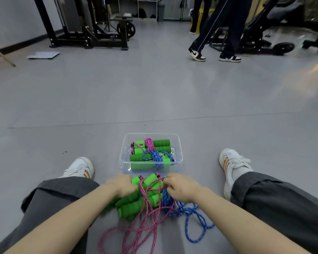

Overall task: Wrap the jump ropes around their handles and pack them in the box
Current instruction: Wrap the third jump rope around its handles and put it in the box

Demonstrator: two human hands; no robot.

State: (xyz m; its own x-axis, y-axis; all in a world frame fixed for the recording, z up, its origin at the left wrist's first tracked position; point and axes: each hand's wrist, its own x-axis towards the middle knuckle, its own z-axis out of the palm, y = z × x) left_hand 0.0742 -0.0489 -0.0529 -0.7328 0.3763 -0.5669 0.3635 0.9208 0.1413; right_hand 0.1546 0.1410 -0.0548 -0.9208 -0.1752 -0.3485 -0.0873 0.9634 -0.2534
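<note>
Between the sitter's legs on the floor, the left hand (122, 186) closes its grip round loose green handles (130, 204); the right hand (180, 187) pinches their tangled ropes (151, 213). Just beyond, the clear box (179, 153) holds wrapped bundles (151, 154).

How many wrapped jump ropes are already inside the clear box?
2: one with pink cord at the far side of the box, one with blue cord at the near side. More could be hidden underneath.

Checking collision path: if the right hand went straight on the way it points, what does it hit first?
Likely the green handles just ahead of the right hand, whose fingers grip the ropes. The clear box lies off that line. Depth is unclear.
</note>
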